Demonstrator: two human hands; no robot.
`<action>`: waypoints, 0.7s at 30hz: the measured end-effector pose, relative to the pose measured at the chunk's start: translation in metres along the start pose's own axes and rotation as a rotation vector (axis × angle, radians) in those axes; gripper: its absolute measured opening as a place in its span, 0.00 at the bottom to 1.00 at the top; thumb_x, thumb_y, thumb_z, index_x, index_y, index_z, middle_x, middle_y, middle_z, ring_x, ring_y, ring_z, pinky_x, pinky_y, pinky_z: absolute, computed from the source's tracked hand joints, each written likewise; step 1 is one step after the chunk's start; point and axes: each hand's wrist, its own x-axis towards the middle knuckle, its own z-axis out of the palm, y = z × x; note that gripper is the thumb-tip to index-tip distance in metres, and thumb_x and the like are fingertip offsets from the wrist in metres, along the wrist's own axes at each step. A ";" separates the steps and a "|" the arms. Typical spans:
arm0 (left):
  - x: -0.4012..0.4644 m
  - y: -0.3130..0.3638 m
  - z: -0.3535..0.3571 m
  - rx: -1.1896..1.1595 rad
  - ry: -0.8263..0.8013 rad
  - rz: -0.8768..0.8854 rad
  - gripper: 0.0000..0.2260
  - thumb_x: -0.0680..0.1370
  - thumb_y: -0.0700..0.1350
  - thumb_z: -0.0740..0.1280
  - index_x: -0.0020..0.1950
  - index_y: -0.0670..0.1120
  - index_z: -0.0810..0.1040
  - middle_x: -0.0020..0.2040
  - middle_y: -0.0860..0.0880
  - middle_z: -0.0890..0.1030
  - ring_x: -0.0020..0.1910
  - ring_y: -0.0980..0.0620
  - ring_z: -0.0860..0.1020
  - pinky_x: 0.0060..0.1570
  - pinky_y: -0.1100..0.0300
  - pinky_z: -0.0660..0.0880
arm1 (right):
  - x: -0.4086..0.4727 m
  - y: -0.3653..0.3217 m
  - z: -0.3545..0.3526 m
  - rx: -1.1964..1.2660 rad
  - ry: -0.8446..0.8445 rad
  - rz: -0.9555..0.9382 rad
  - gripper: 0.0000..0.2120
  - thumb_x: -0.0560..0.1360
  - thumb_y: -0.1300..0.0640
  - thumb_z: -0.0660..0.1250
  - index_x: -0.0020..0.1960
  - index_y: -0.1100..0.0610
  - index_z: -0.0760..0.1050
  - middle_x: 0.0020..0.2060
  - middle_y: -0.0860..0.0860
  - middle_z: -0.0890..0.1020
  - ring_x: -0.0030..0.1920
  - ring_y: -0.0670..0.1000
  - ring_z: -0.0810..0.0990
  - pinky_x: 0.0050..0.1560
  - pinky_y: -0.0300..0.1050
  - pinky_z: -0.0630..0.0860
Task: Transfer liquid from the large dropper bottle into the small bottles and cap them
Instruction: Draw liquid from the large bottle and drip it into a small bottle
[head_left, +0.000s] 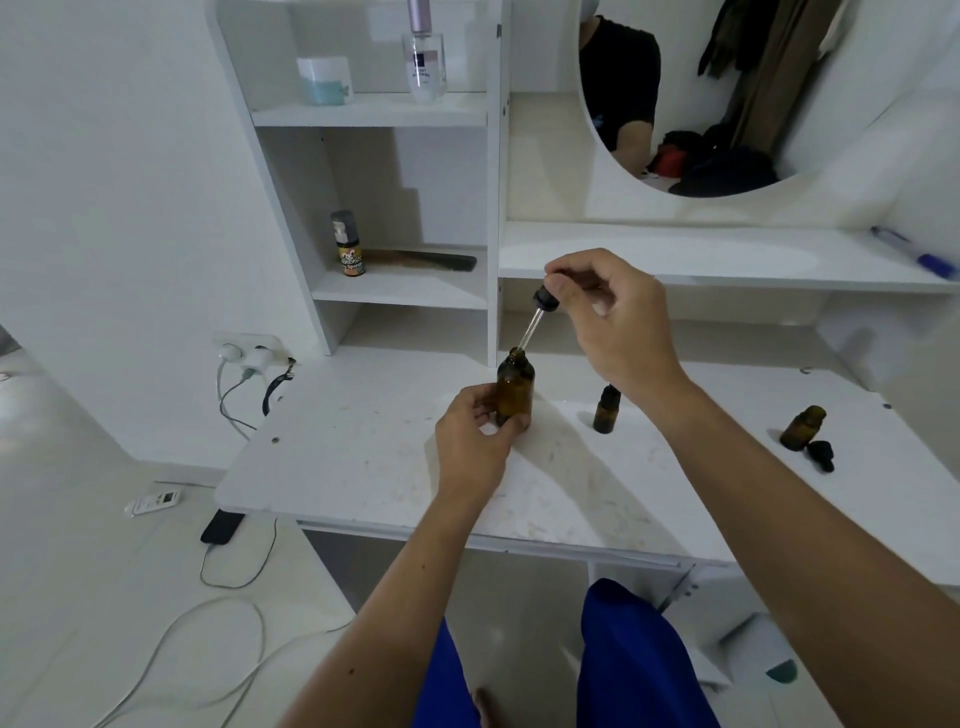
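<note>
Over white desk (363, 457), left hand (470, 441) grips large bottle (514, 387); right hand (618, 322) seemingly pinches dropper (535, 322).

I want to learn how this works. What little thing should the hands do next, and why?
Probably lift the dropper clear of the large bottle and carry it to the open small bottle. The right hand pinches the bulb, the glass tip sits in the neck, and the left hand steadies the bottle.
</note>
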 end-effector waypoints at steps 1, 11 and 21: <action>0.000 0.000 0.000 0.002 0.001 -0.001 0.23 0.72 0.45 0.81 0.65 0.46 0.79 0.58 0.52 0.84 0.56 0.55 0.82 0.60 0.63 0.79 | -0.001 0.001 0.003 -0.012 -0.027 -0.004 0.06 0.81 0.62 0.73 0.57 0.62 0.84 0.47 0.48 0.86 0.48 0.38 0.85 0.54 0.31 0.79; -0.001 0.000 0.000 0.029 0.002 0.005 0.23 0.73 0.45 0.80 0.65 0.47 0.79 0.59 0.52 0.84 0.57 0.55 0.81 0.62 0.59 0.79 | -0.017 0.018 0.022 -0.040 -0.191 0.107 0.06 0.81 0.60 0.73 0.57 0.57 0.85 0.46 0.42 0.86 0.47 0.37 0.85 0.52 0.27 0.77; -0.003 0.003 -0.001 0.051 -0.002 -0.004 0.22 0.74 0.46 0.79 0.66 0.47 0.78 0.60 0.52 0.84 0.57 0.55 0.81 0.63 0.60 0.79 | -0.025 0.023 0.027 -0.065 -0.217 0.122 0.06 0.80 0.59 0.75 0.57 0.57 0.85 0.45 0.44 0.86 0.49 0.43 0.85 0.54 0.31 0.80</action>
